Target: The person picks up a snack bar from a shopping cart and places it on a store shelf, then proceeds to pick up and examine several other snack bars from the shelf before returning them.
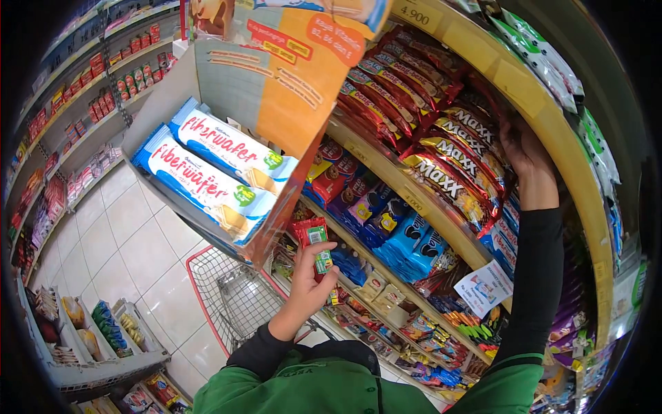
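My left hand (312, 281) is closed around a small red and green snack packet (318, 250), with a white label showing on it. It is held above the shopping basket, beside the lower shelves. My right hand (529, 148) reaches into the upper shelf, at the back end of a row of red and gold Maxx bars (441, 178). Its fingertips are in shadow against the red wrappers, so whether they grip anything is hidden. Red-wrapped chocolate bars (386, 93) lie beside the Maxx row.
A cardboard display box (165, 62) with Fiberwafer packs (200, 183) juts out at upper left. Below it stands a red-rimmed wire shopping basket (231, 297). A paper sign (483, 288) hangs from the yellow shelf edge (441, 228). More stocked shelves (103, 76) line the left side.
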Motion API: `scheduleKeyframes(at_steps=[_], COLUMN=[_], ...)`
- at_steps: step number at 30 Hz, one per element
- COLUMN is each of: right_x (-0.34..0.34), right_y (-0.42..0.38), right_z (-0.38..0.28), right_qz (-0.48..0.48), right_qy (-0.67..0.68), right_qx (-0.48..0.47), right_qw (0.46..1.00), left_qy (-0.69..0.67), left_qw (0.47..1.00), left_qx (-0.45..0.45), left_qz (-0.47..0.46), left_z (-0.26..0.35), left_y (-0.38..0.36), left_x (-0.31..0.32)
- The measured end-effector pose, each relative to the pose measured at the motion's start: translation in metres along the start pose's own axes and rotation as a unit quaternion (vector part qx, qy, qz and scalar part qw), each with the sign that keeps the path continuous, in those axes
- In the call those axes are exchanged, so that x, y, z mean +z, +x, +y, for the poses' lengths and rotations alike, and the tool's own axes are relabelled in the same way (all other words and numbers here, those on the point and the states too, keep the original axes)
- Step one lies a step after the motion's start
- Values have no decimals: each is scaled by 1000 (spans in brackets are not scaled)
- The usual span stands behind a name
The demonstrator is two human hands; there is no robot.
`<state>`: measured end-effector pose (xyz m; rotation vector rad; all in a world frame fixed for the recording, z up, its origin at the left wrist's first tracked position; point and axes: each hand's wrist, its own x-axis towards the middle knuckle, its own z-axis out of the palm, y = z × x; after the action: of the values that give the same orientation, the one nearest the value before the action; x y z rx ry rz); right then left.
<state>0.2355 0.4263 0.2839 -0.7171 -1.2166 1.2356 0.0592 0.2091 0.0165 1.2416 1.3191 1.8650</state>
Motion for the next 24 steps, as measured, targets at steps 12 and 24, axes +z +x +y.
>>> scheduleKeyframes(at_steps=[12,24], right_x=[7,24], right_y=[38,57], right_z=[4,17], right_qz=[-202,-38], right_qy=[-135,-594], right_qx=[-233,-547], right_qw=[941,589], left_qy=[-28,-72], left_qw=[1000,997], left_qx=[7,1], left_qz=[-5,-25], left_z=[1,16], left_y=[6,10], left_x=[3,15])
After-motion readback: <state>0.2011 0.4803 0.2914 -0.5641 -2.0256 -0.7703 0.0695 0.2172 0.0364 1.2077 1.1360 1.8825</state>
